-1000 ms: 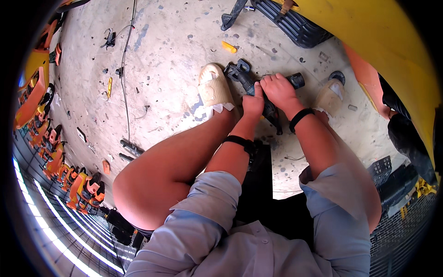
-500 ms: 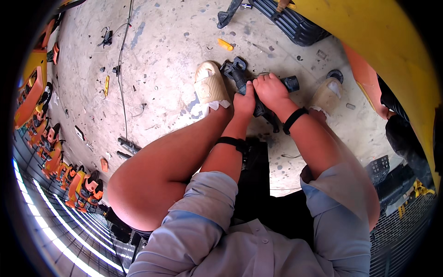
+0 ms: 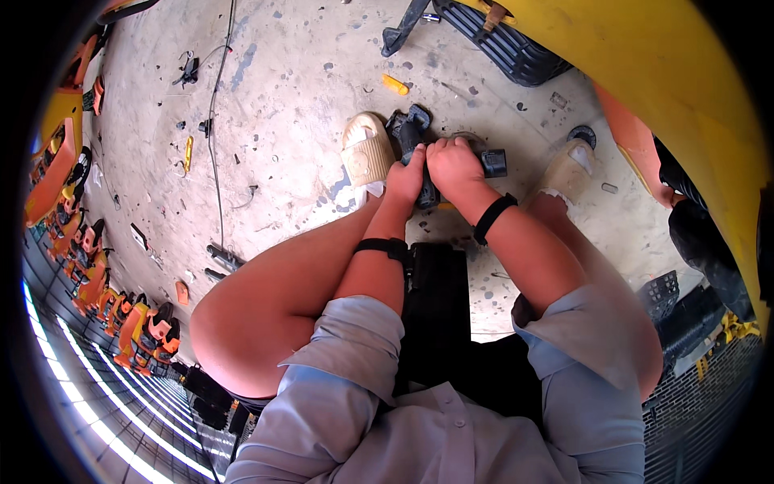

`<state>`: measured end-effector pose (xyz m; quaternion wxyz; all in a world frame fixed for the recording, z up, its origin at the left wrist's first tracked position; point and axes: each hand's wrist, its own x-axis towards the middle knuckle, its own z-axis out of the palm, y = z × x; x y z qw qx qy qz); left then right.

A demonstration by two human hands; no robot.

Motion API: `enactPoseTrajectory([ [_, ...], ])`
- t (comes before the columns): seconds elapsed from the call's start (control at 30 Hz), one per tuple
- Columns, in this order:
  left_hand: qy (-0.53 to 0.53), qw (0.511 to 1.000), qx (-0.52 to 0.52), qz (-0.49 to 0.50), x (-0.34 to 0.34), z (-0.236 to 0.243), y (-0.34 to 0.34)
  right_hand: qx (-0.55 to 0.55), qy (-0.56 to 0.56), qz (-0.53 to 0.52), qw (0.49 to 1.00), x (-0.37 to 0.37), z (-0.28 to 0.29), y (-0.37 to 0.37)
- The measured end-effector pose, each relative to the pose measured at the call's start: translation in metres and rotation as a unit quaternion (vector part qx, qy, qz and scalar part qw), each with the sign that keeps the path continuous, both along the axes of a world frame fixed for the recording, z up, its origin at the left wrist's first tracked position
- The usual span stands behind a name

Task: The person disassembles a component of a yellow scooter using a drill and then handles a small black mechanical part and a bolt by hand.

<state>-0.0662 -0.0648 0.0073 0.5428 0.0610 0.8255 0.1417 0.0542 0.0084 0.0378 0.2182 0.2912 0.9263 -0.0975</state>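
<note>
Between my sandaled feet, a black mechanical part (image 3: 414, 121) lies on the floor, with a bracketed upper end and a long body that my hands partly hide. My left hand (image 3: 407, 176) is closed on its body, thumb along the top. Just to the right my right hand (image 3: 451, 168) is closed over the same assembly, fingers curled, beside a short black cylinder (image 3: 495, 163) that sticks out to the right. A beige sandal (image 3: 367, 157) is left of my hands; the other sandal (image 3: 571, 169) is to their right.
Yellow bodywork (image 3: 677, 73) and a black slatted part (image 3: 504, 44) are at the upper right. A cable (image 3: 214, 105), small yellow pieces (image 3: 395, 83) and tools lie on the concrete floor (image 3: 282, 81). Several orange-and-black machines (image 3: 145, 331) stand along the left.
Both my hands have moved left and slightly toward me or downward with the black part. The part's long body now points more nearly straight toward me, and its lower end has become hidden.
</note>
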Motion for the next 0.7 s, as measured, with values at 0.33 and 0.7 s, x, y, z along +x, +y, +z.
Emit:
enactPoseTrajectory([
  [0.33, 0.011, 0.999, 0.039, -0.011, 0.005, -0.003, -0.011, 0.021, 0.006, 0.004, 1.000, 0.006, -0.013, -0.016],
  [0.7, 0.044, 0.996, 0.074, 0.025, 0.013, -0.004, -0.005, 0.042, 0.078, -0.003, 0.996, 0.010, -0.017, -0.004],
])
